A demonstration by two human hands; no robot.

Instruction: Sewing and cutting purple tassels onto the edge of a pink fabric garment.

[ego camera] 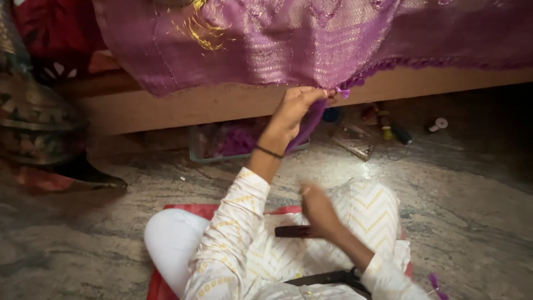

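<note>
My left hand (297, 108) pinches the purple cloth (288, 44) at its tasselled edge (soft, slippery, I judge); my right hand (317, 210), blurred below it, grip unclear.

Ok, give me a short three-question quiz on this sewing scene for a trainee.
1. True or false: the left hand pinches the edge of the purple fabric.
2. The right hand is: A) on the wooden ledge, B) low over the lap, blurred, C) inside the clear box.
3. What does the person wear on the left wrist?

Key: 1 true. 2 B. 3 a thin dark band.
</note>
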